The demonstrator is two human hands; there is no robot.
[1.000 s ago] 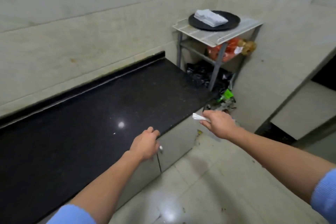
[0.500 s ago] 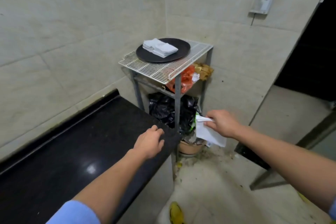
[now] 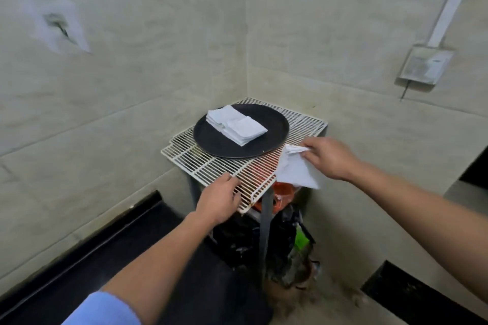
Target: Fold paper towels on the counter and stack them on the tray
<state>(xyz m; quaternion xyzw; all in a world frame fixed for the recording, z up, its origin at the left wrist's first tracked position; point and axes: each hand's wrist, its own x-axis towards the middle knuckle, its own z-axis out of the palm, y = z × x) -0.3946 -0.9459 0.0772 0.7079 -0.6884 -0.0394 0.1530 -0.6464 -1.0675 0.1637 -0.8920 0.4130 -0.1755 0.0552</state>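
A round black tray (image 3: 272,140) lies on a white wire rack (image 3: 208,166) in the corner. A stack of folded white paper towels (image 3: 235,125) rests on the tray's left half. My right hand (image 3: 328,157) pinches a folded white paper towel (image 3: 297,173) by its top edge, and the towel hangs down just right of the rack's front corner, beside the tray. My left hand (image 3: 219,199) hovers over the rack's front edge with fingers loosely curled and nothing in it. The black counter (image 3: 111,269) runs along the lower left.
Under the rack sit black bags (image 3: 237,243), an orange bag (image 3: 284,192) and a green packet (image 3: 301,240). A switch box (image 3: 425,64) with a white conduit is on the right wall. Walls close in behind and right of the rack.
I have moved from the counter toward the rack. My right hand has carried the paper towel up to the rack's right edge, and my left hand has left the counter edge for the rack's front.
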